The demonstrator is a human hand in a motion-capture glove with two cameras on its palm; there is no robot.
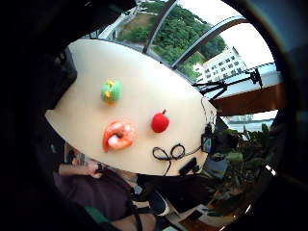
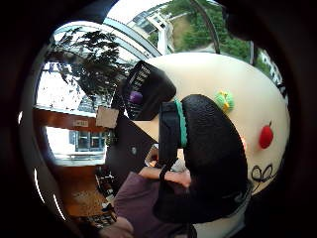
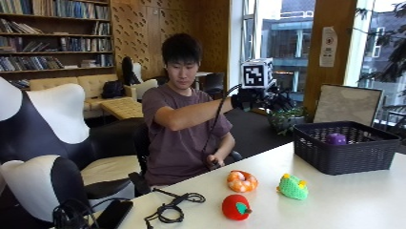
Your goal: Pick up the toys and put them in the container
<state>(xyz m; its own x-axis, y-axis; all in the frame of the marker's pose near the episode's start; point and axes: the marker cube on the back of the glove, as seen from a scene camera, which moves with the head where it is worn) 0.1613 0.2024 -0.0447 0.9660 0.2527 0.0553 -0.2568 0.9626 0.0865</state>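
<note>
On the white table [image 3: 355, 200] three toys lie near the person: a red apple toy [image 3: 236, 207] closest to the table edge, an orange donut toy [image 3: 242, 181] just behind it, and a green toy [image 3: 292, 186] beside the donut, toward the basket. The dark woven basket [image 3: 346, 151] stands further along the table, and one purple toy [image 3: 336, 139] is already inside it.

The gloved right hand [image 3: 248, 99] is raised high in the air, well above the table, at about the height of the person's face. It holds nothing that I can see, but whether the grip is released or clenched cannot be told, because the outside view shows it only as a small dark shape.

The relation that matters is simple: all three toys lie straight below the hand and a little toward the camera, while the basket is off to the side, well apart from them. The donut seems the nearest one under the hand. I judge that the next move must go down first, then sideways to the basket. None of the three has a clear long axis, so the direction of approach matters little.
</note>
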